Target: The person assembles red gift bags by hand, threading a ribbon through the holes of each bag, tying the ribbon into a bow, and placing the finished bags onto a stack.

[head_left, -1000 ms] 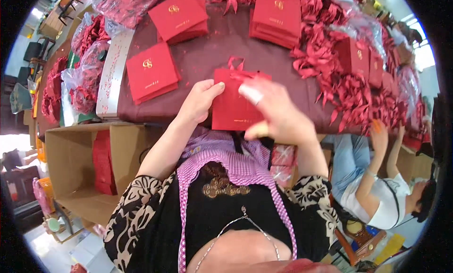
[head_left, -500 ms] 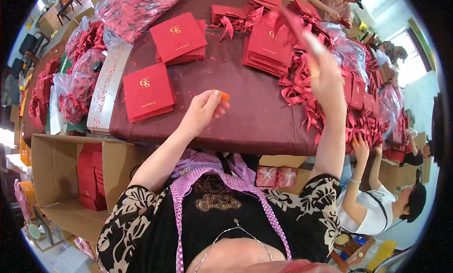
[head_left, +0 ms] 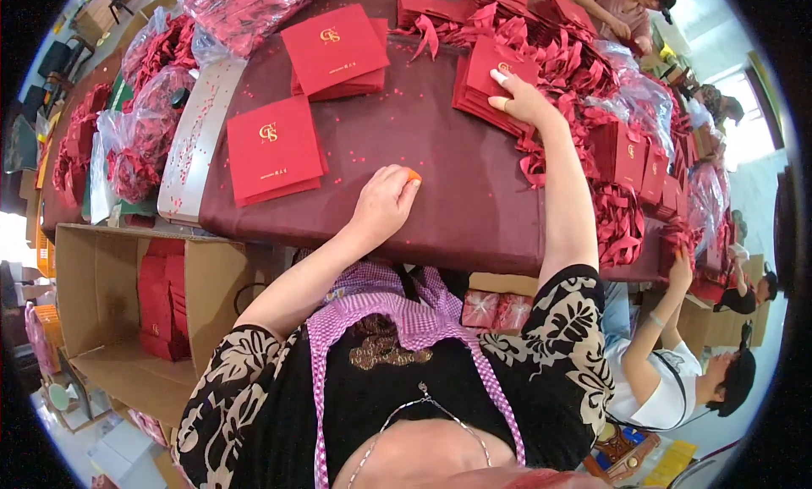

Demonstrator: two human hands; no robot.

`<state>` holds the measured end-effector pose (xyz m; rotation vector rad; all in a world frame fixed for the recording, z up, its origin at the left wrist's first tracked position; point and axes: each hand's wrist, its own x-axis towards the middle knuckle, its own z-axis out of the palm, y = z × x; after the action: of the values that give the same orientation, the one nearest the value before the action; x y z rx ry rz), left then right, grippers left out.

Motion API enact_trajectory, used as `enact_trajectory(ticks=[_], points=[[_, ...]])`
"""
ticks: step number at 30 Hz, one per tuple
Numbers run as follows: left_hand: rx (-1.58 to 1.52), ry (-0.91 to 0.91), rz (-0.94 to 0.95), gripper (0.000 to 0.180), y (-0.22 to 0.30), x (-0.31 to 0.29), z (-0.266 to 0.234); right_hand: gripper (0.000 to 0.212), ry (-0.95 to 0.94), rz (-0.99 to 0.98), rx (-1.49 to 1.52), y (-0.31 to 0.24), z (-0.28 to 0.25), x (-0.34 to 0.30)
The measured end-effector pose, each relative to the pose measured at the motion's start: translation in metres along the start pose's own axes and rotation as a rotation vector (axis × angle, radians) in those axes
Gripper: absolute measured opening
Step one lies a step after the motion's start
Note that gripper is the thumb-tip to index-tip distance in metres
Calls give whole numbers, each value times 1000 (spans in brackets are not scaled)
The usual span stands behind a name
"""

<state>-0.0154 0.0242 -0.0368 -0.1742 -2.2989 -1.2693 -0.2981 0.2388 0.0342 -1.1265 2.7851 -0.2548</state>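
My left hand (head_left: 385,203) rests on the dark red tablecloth (head_left: 440,176), fingers curled, with a small orange thing (head_left: 414,175) at its fingertips. My right hand (head_left: 520,100) is stretched out to the far right and lies on top of a stack of flat red paper bags (head_left: 491,79), fingers pressing its top sheet. Whether it grips a bag I cannot tell. A second red stack with a gold emblem (head_left: 272,149) lies left of my left hand. A third one (head_left: 335,49) sits behind it.
Heaps of red ribbon handles (head_left: 609,193) cover the table's right side. Clear plastic bags of red pieces (head_left: 135,142) and a long silver strip (head_left: 196,142) lie at the left. An open cardboard box (head_left: 110,311) holding red bags stands at my lower left. Another person (head_left: 677,362) sits at the right.
A second ago both hands held a red bag in front of me. My right hand has carried it out to the far stack and come down on it. My left hand has settled on the cloth.
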Motion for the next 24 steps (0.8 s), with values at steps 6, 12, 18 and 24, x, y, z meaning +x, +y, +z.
enact_trajectory(ticks=[6,12,18,24], points=[[24,10,-2,11,0,2,-6,64,38,48,-27,-5,7,8],[-94,107,-94,16,12,14,-64,62,274,-132,-126,4,13,3],[527,567,-100,24,-47,37,-181,56,397,-136,-222,10,-10,-17],[706,323,-497,58,-113,12,-190,31,564,-131,358,-88,-7,-23]])
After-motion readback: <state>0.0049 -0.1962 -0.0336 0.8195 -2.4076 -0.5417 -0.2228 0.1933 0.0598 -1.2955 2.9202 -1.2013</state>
